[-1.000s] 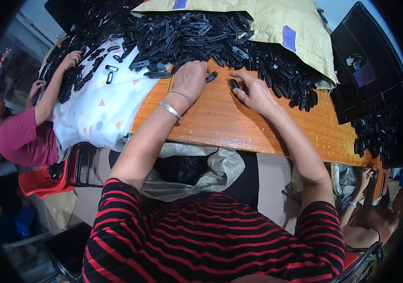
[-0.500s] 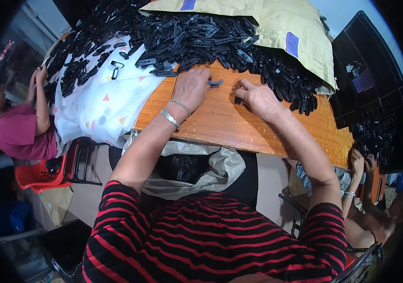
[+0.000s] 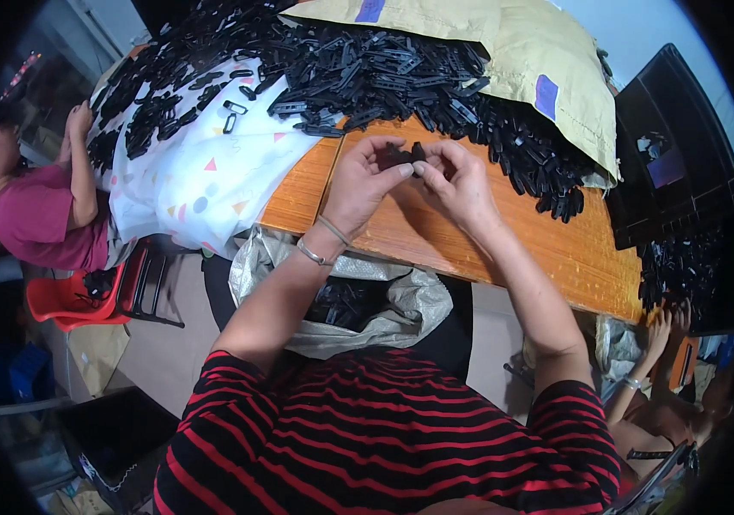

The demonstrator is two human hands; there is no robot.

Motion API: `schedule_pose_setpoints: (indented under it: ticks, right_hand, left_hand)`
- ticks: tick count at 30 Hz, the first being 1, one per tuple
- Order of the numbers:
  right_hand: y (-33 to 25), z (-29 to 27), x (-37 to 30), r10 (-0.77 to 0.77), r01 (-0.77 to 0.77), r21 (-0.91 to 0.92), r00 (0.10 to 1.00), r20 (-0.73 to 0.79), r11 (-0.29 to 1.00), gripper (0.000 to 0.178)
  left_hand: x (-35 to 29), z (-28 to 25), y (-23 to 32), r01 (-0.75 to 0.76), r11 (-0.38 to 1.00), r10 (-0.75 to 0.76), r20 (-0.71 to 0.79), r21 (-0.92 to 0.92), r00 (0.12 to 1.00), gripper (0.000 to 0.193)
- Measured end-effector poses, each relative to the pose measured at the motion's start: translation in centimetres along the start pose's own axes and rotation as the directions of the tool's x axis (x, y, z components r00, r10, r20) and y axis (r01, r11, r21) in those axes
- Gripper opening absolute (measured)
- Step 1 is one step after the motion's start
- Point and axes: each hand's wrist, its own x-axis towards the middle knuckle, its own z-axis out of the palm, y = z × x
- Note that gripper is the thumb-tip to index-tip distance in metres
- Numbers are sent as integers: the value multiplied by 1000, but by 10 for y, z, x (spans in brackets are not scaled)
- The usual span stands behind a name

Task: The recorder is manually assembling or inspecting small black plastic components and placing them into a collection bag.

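Note:
Over the wooden table (image 3: pixel 470 236) my two hands meet, thumbs nearly touching. My left hand (image 3: pixel 362 178) is closed in a pinch on a small black plastic piece (image 3: pixel 398 157). My right hand (image 3: pixel 463 184) pinches another small black piece (image 3: pixel 418 153) right against it. Whether the two are joined cannot be seen, as the fingers cover much of them. Just beyond my hands lies a big heap of long, narrow black plastic pieces (image 3: pixel 376 73).
A patterned white sheet (image 3: pixel 187 172) bears more black pieces on the left. Behind the heap lies a large tan sack (image 3: pixel 547 51); a black monitor-like panel (image 3: pixel 676 146) stands right. An open woven sack (image 3: pixel 423 309) hangs below the table edge. Co-workers sit left (image 3: pixel 45 206) and right (image 3: pixel 655 339).
My hands have come together from apart and lifted off the tabletop, bringing their two black pieces against each other. The view has shifted slightly.

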Motion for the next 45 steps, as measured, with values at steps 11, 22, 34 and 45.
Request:
schedule_pose_setpoints:
  ticks: [11,22,34,45]
  right_hand:
    - [-34,-7,-10,-111,109,-57,993,-37,992,23]
    - [-29,1,-12,-46,46,-2,999,8,999,26]
    - [-41,9,-13,-271,269,-31,953,-138,963,35]
    - [-44,14,-12,-139,144,441,989,-45,886,33]
  left_hand:
    - [-15,2,2,-44,998,49,-109,52,993,31]
    - [-23,-4,3,-45,999,45,-124,3,991,33]
    - [-38,18,18,-377,771,481,-81,512,873,45]
    - [-45,25,39,-572,441,718,111,692,687,49]
